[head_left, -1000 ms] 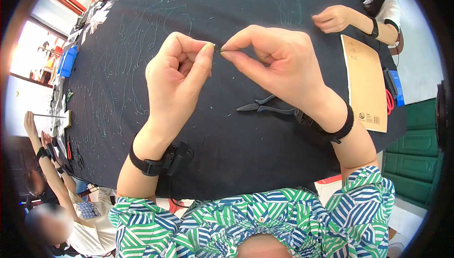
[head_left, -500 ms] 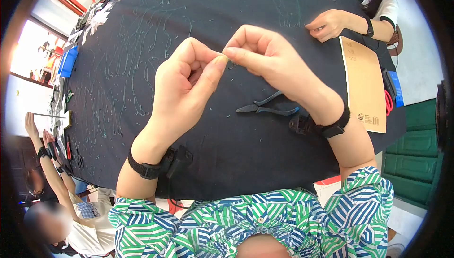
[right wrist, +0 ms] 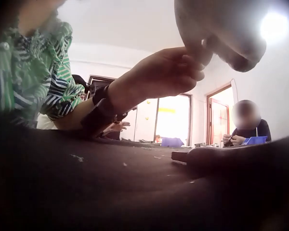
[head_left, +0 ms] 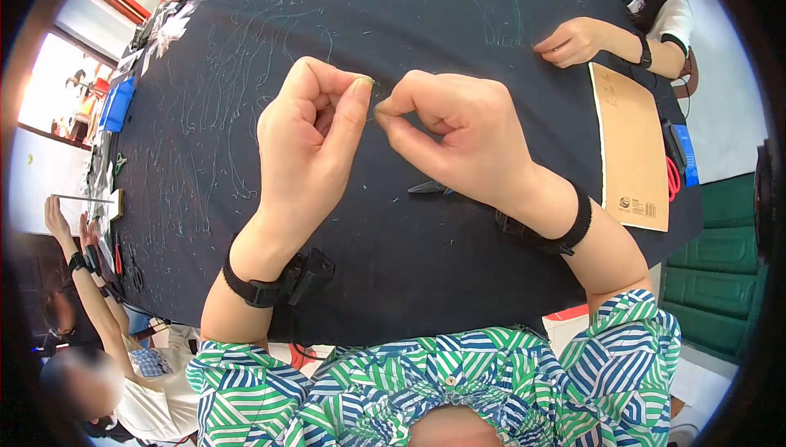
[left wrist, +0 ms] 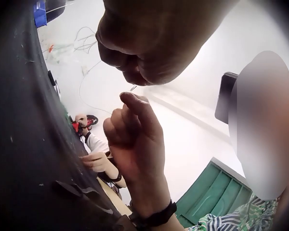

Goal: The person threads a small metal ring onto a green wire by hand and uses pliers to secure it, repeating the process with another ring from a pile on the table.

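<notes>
Over the black-clothed table, my left hand [head_left: 307, 136] pinches a tiny metal piece [left wrist: 133, 88] between thumb and forefinger. Its thin bright end pokes out past the fingertips, and its exact kind is too small to make out. A short gap to the right, my right hand [head_left: 463, 136] has thumb and forefinger pressed together on what looks like a thin thread, mostly hidden by the fingertips. Both hands are raised off the cloth. Beneath the right hand lie pliers [head_left: 426, 188], only their dark nose showing in the head view.
Thin green threads [head_left: 237, 173] lie spread in rows over the black cloth [head_left: 393, 275]. A brown paper envelope [head_left: 634, 152] lies at the right, beside red-handled scissors [head_left: 673, 177]. Another person's hand [head_left: 573, 42] is at the far right; more people sit around the table.
Half a second ago the fingertips of both hands met; now they stand slightly apart. The right hand has turned and dropped lower, covering the pliers' handles. The left hand has shifted a little left.
</notes>
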